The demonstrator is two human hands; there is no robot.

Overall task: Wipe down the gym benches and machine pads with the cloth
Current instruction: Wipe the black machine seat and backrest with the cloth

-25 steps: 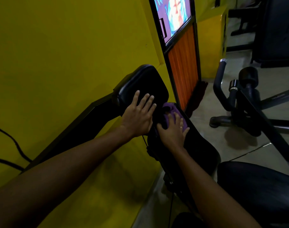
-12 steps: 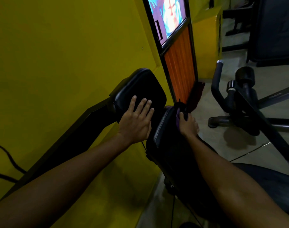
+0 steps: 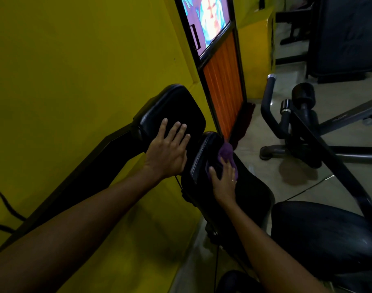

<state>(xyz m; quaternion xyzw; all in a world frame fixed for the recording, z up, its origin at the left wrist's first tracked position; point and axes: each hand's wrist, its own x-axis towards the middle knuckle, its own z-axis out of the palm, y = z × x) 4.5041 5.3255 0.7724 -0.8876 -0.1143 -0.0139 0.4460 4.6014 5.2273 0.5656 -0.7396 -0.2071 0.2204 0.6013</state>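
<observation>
Two black padded machine pads stand beside the yellow wall. My left hand lies flat with straight fingers on the upper pad. My right hand presses a purple cloth against the face of the lower pad. The cloth sticks out beyond my fingertips near the pad's top edge. Part of the cloth is hidden under my palm.
A black round seat sits at the lower right. A black machine frame with handles stands on the tiled floor to the right. An orange-panelled door is behind the pads. Black cables hang on the yellow wall at left.
My right hand slid with the cloth from the lower pad's top edge back down onto its face. My left hand stayed on the upper pad.
</observation>
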